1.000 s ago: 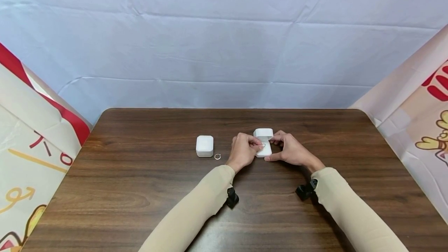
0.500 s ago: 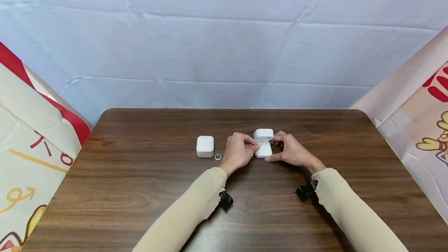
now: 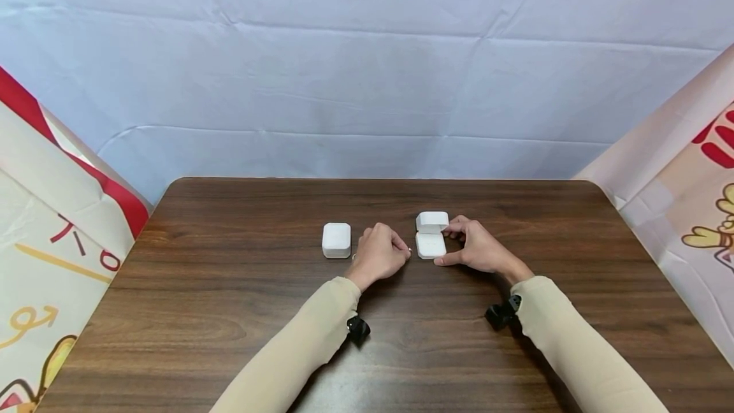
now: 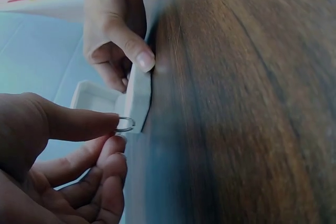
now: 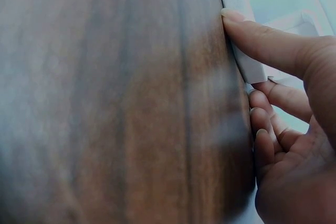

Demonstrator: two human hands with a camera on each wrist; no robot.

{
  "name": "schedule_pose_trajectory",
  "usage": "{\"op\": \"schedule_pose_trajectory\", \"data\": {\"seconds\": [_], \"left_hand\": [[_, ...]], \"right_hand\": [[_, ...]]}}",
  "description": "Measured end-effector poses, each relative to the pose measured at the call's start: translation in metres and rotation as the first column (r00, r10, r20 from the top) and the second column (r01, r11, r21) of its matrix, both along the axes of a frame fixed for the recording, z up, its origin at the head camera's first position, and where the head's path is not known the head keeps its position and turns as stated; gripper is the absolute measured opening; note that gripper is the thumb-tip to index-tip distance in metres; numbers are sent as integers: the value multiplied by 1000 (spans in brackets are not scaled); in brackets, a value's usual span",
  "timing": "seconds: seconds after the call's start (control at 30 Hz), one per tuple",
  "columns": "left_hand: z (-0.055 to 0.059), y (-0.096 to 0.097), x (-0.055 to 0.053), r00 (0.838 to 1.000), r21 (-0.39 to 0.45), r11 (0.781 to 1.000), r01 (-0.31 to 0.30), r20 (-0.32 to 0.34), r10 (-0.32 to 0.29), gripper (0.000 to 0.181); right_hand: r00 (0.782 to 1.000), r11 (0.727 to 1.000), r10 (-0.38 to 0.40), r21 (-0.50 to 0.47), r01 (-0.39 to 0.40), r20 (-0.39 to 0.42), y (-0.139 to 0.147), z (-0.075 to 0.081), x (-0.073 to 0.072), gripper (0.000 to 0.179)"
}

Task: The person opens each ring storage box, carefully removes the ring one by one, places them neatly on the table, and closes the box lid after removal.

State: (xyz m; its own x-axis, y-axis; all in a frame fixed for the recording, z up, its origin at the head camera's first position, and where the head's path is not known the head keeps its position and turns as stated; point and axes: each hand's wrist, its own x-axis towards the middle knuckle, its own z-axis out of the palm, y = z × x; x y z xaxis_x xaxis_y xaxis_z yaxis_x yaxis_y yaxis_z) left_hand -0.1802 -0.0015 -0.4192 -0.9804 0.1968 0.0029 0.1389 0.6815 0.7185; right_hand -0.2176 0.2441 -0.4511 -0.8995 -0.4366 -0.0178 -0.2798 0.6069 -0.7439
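Between thumb and forefinger my left hand (image 3: pixel 378 253) pinches a thin silver ring (image 4: pixel 126 124), just left of an open white ring box (image 3: pixel 431 246). The box's lid stands raised at the back, and its white cushion faces up with no ring on it. My right hand (image 3: pixel 478 247) holds that box at its right side, thumb at the front corner and fingers behind, as the right wrist view also shows. Left of my left hand sits a second white ring box (image 3: pixel 336 239) with its lid down. Another ring (image 3: pixel 354 257) beside it is mostly hidden by my left hand.
Everything stands on a dark brown wooden table (image 3: pixel 241 311). A pale cloth (image 3: pixel 367 81) hangs behind its far edge, and printed sheets (image 3: pixel 51 260) flank it left and right. Black wrist cameras (image 3: pixel 358 330) sit on both sleeves.
My left hand has drawn the ring out of the open box's cushion and moved left with it, now covering most of the ring on the table. The right hand has stayed at the box.
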Motion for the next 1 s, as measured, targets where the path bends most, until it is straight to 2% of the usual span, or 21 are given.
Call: {"op": "schedule_pose_trajectory", "data": {"seconds": [0.17, 0.3, 0.57, 1.0], "left_hand": [[-1, -3, 1, 999, -28, 999, 42, 22, -42, 18], [-2, -3, 1, 996, -43, 997, 61, 64, -58, 19], [-4, 1, 0, 989, -90, 995, 46, 143, -32, 19], [-5, 7, -3, 990, -138, 989, 55, 134, -36, 24]], "right_hand": [[1000, 1000, -3, -1, 3, 5, 0, -1, 0, 53], [1000, 1000, -5, -9, 5, 6, 0, -1, 0, 52], [1000, 1000, -11, -22, 11, -6, -1, 1, 3, 52], [1000, 1000, -14, -3, 14, -9, -1, 2, 3, 53]]}}
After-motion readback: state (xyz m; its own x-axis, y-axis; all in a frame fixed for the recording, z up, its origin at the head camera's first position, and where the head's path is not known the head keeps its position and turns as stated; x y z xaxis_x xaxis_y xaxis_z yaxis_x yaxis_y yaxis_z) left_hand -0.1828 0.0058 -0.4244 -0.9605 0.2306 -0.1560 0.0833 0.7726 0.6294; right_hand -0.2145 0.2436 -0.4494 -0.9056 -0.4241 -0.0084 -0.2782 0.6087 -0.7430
